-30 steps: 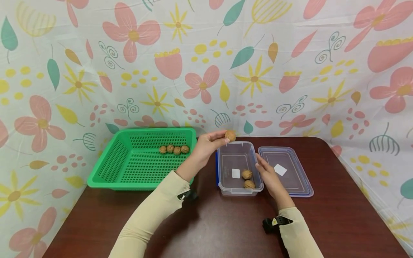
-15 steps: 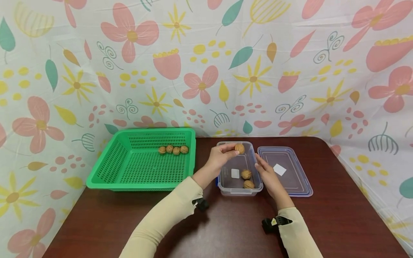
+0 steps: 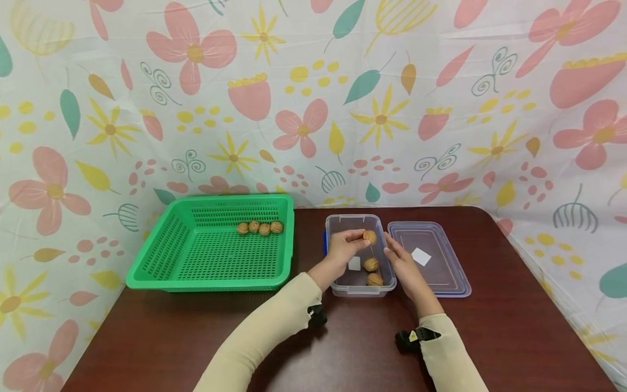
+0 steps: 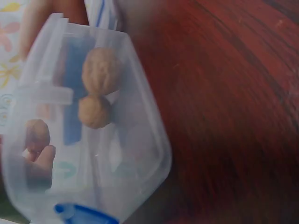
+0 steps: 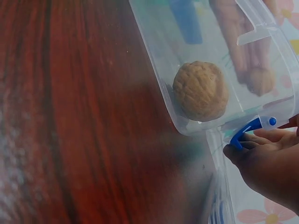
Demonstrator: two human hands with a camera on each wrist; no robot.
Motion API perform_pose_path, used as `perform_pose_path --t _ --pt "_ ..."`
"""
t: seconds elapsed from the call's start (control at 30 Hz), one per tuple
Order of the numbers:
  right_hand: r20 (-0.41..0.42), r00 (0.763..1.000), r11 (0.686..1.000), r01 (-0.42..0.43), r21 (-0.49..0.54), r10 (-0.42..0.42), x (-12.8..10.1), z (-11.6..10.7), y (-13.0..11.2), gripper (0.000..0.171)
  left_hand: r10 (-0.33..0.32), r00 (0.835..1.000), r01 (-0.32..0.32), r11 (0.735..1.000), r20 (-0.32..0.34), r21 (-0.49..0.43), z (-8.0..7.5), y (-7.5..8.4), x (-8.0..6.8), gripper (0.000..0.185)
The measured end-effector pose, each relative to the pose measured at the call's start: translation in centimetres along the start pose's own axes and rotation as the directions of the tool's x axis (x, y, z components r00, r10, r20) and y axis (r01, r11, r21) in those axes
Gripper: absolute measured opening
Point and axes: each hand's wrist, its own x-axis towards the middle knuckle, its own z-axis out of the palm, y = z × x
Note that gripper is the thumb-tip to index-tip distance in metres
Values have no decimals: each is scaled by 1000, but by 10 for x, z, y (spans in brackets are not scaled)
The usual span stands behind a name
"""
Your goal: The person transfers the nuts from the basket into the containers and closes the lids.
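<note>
Between the thumb and fingertips of my left hand (image 3: 340, 252) is a walnut (image 3: 369, 236), held inside the clear plastic box (image 3: 364, 290) near its right wall. Two more walnuts lie on the box floor toward the front: one (image 3: 371, 264) just behind the other (image 3: 375, 279). The left wrist view shows the pinched walnut (image 4: 37, 134) through the transparent wall. My right hand (image 3: 406, 268) is at the box's right side, fingers extended along the wall. In the right wrist view, its fingers are beside a blue latch (image 5: 250, 129).
A green slotted basket (image 3: 210, 284) stands left of the box, with several walnuts (image 3: 264, 229) along its back right. The box's clear lid (image 3: 441, 280), bearing a white label, lies flat to the right. Behind the brown table (image 3: 343, 348) hangs a floral cloth (image 3: 313, 71).
My left hand has carried the walnut from above the box's back left corner rightward, forward and down into the box. My right hand has stayed at the box's side.
</note>
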Motion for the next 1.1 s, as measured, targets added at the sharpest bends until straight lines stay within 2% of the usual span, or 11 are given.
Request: perform_pose_path --t 0.4,0.63,0.83,1.1 --pt "-2 1000 1000 -8 8 8 0 0 -1 52 -38 998 40 999 -58 32 11 -12 10 28" --pt "-4 1000 1000 -10 3 10 -3 2 -4 52 -43 997 48 994 -61 93 13 -19 13 25" --pt "-13 1000 1000 -2 11 2 -2 2 -1 51 -84 995 91 988 -58 125 12 -20 12 25" --pt "-27 1000 1000 14 16 -13 0 2 1 51 -79 995 90 978 -66 188 12 -21 14 24"
